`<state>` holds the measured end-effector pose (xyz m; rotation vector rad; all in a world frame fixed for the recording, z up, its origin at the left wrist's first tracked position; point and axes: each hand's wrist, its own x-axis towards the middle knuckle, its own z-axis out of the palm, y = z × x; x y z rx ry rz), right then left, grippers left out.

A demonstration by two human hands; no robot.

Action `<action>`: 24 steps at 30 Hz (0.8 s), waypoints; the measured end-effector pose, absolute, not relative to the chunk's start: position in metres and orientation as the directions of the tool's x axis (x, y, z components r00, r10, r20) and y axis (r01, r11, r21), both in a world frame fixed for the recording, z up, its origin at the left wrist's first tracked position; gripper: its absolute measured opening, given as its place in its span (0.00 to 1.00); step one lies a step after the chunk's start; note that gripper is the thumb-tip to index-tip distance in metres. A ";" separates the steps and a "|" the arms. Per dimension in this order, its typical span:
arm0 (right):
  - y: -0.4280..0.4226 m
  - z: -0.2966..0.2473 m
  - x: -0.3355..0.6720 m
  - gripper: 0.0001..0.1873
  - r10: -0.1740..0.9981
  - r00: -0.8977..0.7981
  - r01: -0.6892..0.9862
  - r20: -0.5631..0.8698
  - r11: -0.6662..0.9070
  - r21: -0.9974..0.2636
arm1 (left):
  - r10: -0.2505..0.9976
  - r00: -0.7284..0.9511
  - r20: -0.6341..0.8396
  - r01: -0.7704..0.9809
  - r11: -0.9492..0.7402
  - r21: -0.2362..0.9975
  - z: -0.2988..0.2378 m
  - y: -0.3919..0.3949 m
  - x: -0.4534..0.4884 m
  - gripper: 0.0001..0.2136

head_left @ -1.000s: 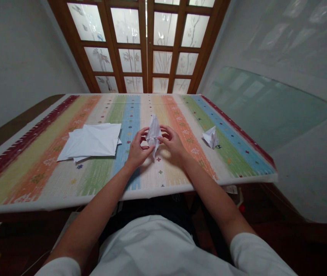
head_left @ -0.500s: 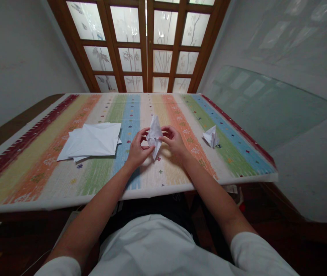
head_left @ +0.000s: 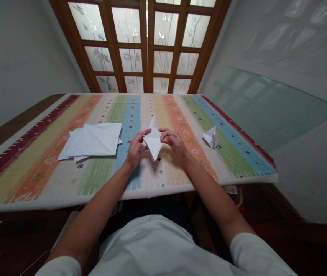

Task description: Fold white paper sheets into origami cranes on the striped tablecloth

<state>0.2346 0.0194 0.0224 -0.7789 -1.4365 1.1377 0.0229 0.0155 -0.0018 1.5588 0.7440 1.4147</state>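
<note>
A folded white paper (head_left: 153, 142), diamond-like with a narrow point at the far end and another toward me, is held just above the table. My left hand (head_left: 136, 149) pinches its left edge, thumb on top and fingers partly hidden beneath. On the opposite edge, my right hand (head_left: 175, 142) grips with bent fingers; its thumb is mostly hidden. To the right lies a folded white paper figure (head_left: 211, 137) with pointed tips. A stack of white paper sheets (head_left: 94, 141), creased on top, lies to the left.
A striped, patterned tablecloth (head_left: 100, 180) covers the table, its near edge close to my body. Beyond the far edge stand wooden doors with glass panes (head_left: 163, 57). A greenish glass panel (head_left: 267, 103) leans by the right wall.
The folded paper in my hands has changed its facing: a smooth, broad flap now shows where a crossing fold was. My fingers have shifted along its edges.
</note>
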 end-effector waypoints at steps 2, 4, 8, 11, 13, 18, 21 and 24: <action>0.020 0.023 0.234 0.20 0.930 -0.163 -0.104 0.329 0.316 -0.943 | 0.898 0.196 0.393 -0.155 -0.368 0.917 0.000 0.015 0.022 0.25; 0.021 0.022 0.233 0.24 0.931 -0.134 -0.077 0.340 0.332 -0.940 | 0.910 0.196 0.367 -0.096 -0.354 0.930 0.001 0.014 0.022 0.24; 0.024 0.021 0.232 0.28 0.920 -0.138 -0.035 0.368 0.366 -0.930 | 0.884 0.189 0.428 0.002 -0.436 0.900 0.001 0.014 0.026 0.26; 0.024 0.020 0.232 0.27 0.918 -0.158 -0.011 0.363 0.366 -0.930 | 0.882 0.188 0.432 0.007 -0.441 0.897 -0.001 0.014 0.029 0.29; 0.023 0.021 0.232 0.28 0.914 -0.170 -0.021 0.369 0.371 -0.928 | 0.894 0.184 0.408 0.021 -0.419 0.908 -0.001 0.013 0.029 0.27; 0.019 0.026 0.234 0.27 0.917 -0.155 -0.011 0.367 0.370 -0.929 | 0.910 0.180 0.373 0.023 -0.383 0.923 0.002 0.012 0.028 0.18; 0.020 0.026 0.235 0.28 0.922 -0.178 -0.011 0.344 0.348 -0.937 | 0.896 0.195 0.399 0.016 -0.409 0.912 0.005 0.013 0.027 0.14; 0.024 0.023 0.234 0.26 0.909 -0.239 -0.034 0.341 0.343 -0.939 | 0.877 0.198 0.437 0.034 -0.452 0.891 0.007 0.013 0.026 0.12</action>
